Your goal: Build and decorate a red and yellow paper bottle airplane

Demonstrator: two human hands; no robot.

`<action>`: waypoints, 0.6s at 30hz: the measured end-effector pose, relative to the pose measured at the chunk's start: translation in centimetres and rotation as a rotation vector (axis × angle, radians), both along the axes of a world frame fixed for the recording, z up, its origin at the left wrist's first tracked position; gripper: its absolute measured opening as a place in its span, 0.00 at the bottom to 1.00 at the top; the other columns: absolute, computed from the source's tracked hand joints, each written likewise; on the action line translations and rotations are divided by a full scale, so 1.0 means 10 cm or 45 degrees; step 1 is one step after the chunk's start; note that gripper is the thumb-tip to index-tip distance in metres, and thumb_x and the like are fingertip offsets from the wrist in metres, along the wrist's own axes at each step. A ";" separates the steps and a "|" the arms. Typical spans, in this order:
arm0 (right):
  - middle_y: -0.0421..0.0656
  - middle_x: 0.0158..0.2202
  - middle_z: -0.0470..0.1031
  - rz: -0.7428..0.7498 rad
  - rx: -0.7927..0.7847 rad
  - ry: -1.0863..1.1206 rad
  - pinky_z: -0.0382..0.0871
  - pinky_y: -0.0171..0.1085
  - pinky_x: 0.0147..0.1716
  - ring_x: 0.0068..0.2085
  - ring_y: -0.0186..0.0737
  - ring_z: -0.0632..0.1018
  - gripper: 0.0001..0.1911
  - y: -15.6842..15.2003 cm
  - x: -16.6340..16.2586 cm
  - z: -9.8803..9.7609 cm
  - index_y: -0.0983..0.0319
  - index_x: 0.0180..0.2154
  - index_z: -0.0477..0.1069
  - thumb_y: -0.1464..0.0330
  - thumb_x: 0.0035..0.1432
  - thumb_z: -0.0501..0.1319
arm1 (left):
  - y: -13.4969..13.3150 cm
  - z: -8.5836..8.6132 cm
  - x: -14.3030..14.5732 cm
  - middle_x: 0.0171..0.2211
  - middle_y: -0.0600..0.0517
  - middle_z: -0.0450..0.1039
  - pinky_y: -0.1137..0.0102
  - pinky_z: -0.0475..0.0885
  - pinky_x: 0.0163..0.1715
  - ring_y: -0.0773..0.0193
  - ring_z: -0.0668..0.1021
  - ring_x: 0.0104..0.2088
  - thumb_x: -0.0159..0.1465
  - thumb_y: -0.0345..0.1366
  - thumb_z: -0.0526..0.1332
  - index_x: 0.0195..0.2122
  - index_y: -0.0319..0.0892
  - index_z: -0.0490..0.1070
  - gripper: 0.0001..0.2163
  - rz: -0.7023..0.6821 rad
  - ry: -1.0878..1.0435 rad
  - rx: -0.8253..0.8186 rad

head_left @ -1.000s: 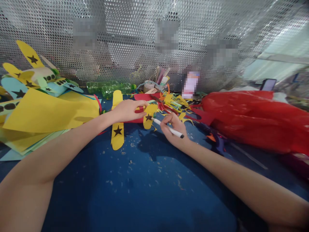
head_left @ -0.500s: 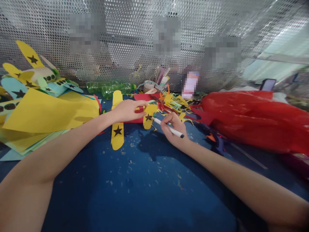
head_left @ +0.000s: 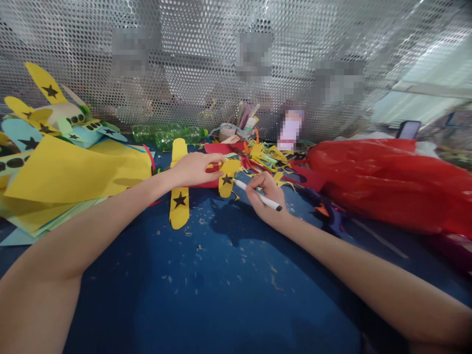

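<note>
A paper plane with a red body point(head_left: 206, 183) and yellow wings point(head_left: 179, 199) marked with black stars lies on the blue table point(head_left: 228, 285). My left hand point(head_left: 193, 168) rests on the plane's body, fingers curled over it, pressing it down. My right hand point(head_left: 266, 197) is closed round a white marker point(head_left: 258, 195), whose tip touches the black star on the yellow tail piece point(head_left: 227, 178).
Yellow paper sheets point(head_left: 70, 172) and finished paper planes point(head_left: 55, 118) are piled at the left. A green plastic bottle point(head_left: 173, 133), paper scraps point(head_left: 265, 160) and a cup of pens point(head_left: 239, 123) lie behind. A red plastic bag point(head_left: 387, 179) fills the right. A perforated metal screen point(head_left: 206, 59) stands behind.
</note>
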State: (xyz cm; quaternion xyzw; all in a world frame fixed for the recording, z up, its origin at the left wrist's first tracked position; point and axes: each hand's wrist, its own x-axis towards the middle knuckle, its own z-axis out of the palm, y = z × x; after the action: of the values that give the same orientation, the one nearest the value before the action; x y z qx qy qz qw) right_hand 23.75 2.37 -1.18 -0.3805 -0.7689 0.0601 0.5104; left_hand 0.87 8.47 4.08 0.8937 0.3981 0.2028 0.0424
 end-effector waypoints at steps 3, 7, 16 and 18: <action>0.37 0.27 0.65 0.064 0.029 0.120 0.63 0.39 0.27 0.26 0.36 0.68 0.05 0.02 0.02 -0.07 0.57 0.31 0.61 0.69 0.59 0.57 | -0.02 0.03 0.00 0.46 0.49 0.78 0.63 0.71 0.42 0.54 0.79 0.44 0.64 0.50 0.57 0.52 0.46 0.71 0.20 -0.021 0.002 -0.024; 0.37 0.28 0.64 -0.009 0.126 0.339 0.62 0.38 0.26 0.25 0.35 0.67 0.03 0.04 0.01 -0.08 0.56 0.36 0.64 0.65 0.63 0.56 | -0.06 0.09 -0.01 0.42 0.50 0.78 0.66 0.70 0.41 0.58 0.79 0.40 0.69 0.49 0.49 0.50 0.45 0.69 0.18 -0.065 -0.146 -0.089; 0.39 0.26 0.71 -0.030 -0.281 0.398 0.68 0.40 0.27 0.25 0.37 0.71 0.15 0.10 -0.03 0.09 0.57 0.37 0.66 0.54 0.66 0.52 | -0.16 0.47 -0.12 0.41 0.48 0.77 0.68 0.69 0.44 0.61 0.78 0.42 0.72 0.42 0.41 0.40 0.41 0.71 0.19 0.015 -0.320 0.032; 0.40 0.27 0.74 -0.001 -0.359 0.334 0.68 0.40 0.28 0.25 0.37 0.72 0.16 0.10 -0.03 0.10 0.57 0.35 0.66 0.53 0.66 0.51 | -0.15 0.59 -0.21 0.41 0.49 0.78 0.68 0.69 0.43 0.62 0.78 0.41 0.70 0.42 0.46 0.40 0.41 0.72 0.16 0.091 -0.293 0.077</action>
State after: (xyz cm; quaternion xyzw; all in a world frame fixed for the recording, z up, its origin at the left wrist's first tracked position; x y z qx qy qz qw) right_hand 23.44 3.38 -0.21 -0.4374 -0.6797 0.2161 0.5478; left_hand -1.20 7.01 9.97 0.8506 0.4159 0.3172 0.0534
